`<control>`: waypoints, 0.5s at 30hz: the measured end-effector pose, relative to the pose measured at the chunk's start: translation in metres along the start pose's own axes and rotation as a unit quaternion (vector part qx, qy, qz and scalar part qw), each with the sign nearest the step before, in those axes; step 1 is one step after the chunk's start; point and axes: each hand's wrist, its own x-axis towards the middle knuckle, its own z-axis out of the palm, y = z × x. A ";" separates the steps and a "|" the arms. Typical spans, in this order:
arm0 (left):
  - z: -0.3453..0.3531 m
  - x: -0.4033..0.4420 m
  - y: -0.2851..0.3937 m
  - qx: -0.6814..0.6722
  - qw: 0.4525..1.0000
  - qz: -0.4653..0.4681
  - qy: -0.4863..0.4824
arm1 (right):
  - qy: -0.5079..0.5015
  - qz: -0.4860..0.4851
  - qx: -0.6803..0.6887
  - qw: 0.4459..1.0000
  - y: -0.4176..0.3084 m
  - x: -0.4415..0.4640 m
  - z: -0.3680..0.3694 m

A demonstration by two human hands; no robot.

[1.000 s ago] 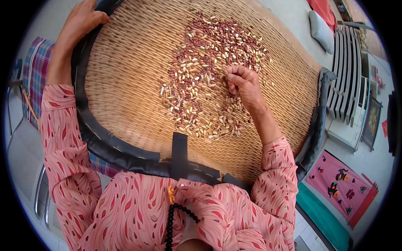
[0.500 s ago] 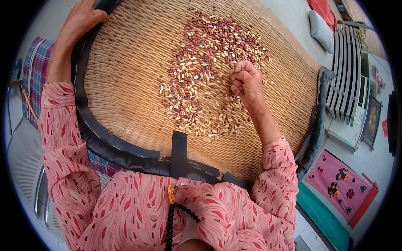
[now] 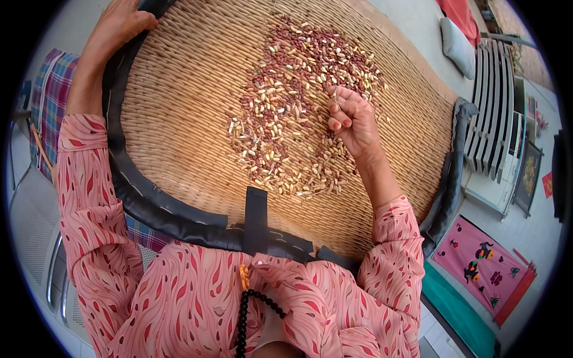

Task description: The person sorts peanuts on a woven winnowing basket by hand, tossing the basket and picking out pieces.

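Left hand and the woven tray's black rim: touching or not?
Touching. The head view shows the left hand gripping the black rim at the tray's upper left, thumb lying over its inner edge.

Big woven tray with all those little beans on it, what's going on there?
Someone in a pink patterned shirt has the woven tray in front of them. Their left hand grips its dark edge. Their right hand is above the red and pale beans, fingers pinched, seemingly on a tiny bit too small to name. The beans lie loosely spread.
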 end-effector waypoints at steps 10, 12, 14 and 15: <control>0.002 -0.003 0.007 0.001 1.000 0.001 0.026 | -0.016 0.030 -0.268 0.963 -0.025 -0.013 -0.009; 0.001 0.001 0.008 0.003 1.000 -0.004 0.012 | 0.040 -0.099 -0.187 0.976 -0.077 -0.004 -0.029; -0.002 0.000 0.011 0.000 1.000 -0.028 -0.013 | 0.140 -0.286 -0.024 0.948 -0.138 -0.009 -0.049; -0.003 0.000 0.011 0.010 0.999 -0.028 -0.017 | 0.191 -0.362 -0.019 0.912 -0.154 -0.018 -0.041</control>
